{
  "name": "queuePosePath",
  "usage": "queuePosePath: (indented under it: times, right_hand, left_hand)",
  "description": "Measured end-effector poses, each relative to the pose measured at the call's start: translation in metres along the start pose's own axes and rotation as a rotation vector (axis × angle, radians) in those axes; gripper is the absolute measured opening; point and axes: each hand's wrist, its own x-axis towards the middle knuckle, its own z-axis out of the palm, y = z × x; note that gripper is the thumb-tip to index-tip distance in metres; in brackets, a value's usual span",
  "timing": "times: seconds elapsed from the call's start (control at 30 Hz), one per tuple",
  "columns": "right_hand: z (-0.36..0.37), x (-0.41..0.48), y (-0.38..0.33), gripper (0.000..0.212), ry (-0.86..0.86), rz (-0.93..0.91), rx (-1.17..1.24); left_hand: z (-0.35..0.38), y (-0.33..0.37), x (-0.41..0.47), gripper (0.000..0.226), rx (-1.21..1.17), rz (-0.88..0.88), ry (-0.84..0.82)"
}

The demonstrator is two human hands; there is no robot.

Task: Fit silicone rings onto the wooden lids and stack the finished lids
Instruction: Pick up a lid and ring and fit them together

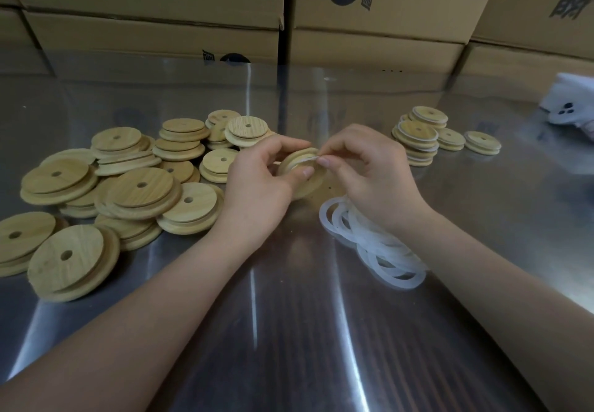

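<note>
My left hand (266,177) grips a round wooden lid (310,183) tilted on edge above the steel table. My right hand (363,167) pinches a thin white silicone ring (307,159) against the lid's raised inner step. A heap of loose white silicone rings (373,244) lies on the table under my right wrist. Several bare wooden lids (128,186), each with a small hole, are spread in a loose pile to the left. Short stacks of lids with white rings fitted (421,135) stand at the back right.
The work surface is a shiny steel table (305,331). Cardboard boxes (369,19) with dark print form a wall along its far edge. A white object with dark dots (572,106) sits at the far right edge.
</note>
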Motion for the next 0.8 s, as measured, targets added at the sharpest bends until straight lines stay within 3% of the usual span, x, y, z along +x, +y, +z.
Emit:
queuePosePath:
  times: [0.3, 0.63, 0.8]
  right_hand:
    - [0.0016, 0.0009, -0.0013, 0.004, 0.029, 0.077, 0.028]
    - [-0.0019, 0.0014, -0.0002, 0.004, -0.032, 0.101, 0.036]
    - [-0.0043, 0.0035, 0.0014, 0.010, -0.119, 0.236, 0.175]
  left_hand:
    - [-0.0011, 0.0007, 0.0018, 0.040, 0.085, 0.071, 0.026]
    - [0.0002, -0.0033, -0.0010, 0.032, 0.077, 0.071, 0.008]
    - [-0.0011, -0.0055, -0.0002, 0.032, 0.035, 0.039, 0.011]
